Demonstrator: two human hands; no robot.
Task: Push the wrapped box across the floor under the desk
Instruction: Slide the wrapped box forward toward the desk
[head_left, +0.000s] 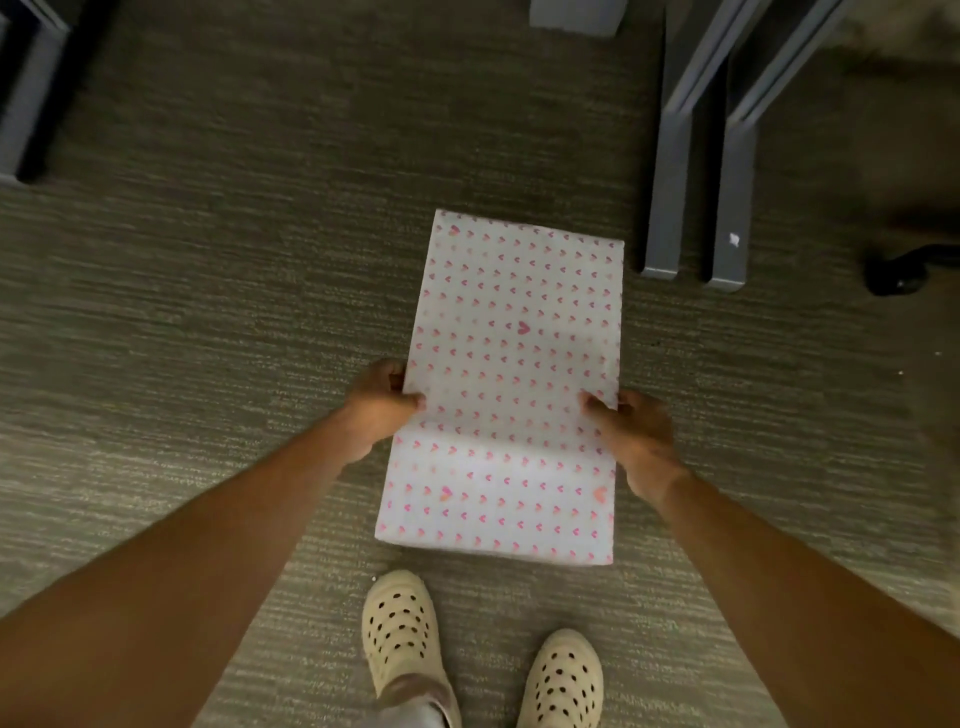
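The wrapped box is a tall rectangle in white paper printed with small pink hearts, in the middle of the view over the carpet. My left hand grips its left edge near the top face's front, thumb on top. My right hand grips the right edge the same way. The near side face of the box points toward my feet. I cannot tell whether the box rests on the floor or is held just above it.
Two grey desk feet lie on the carpet just right of the box, running away from me. Another grey leg stands far left. A black chair caster sits at the right. My two cream clogs stand behind the box.
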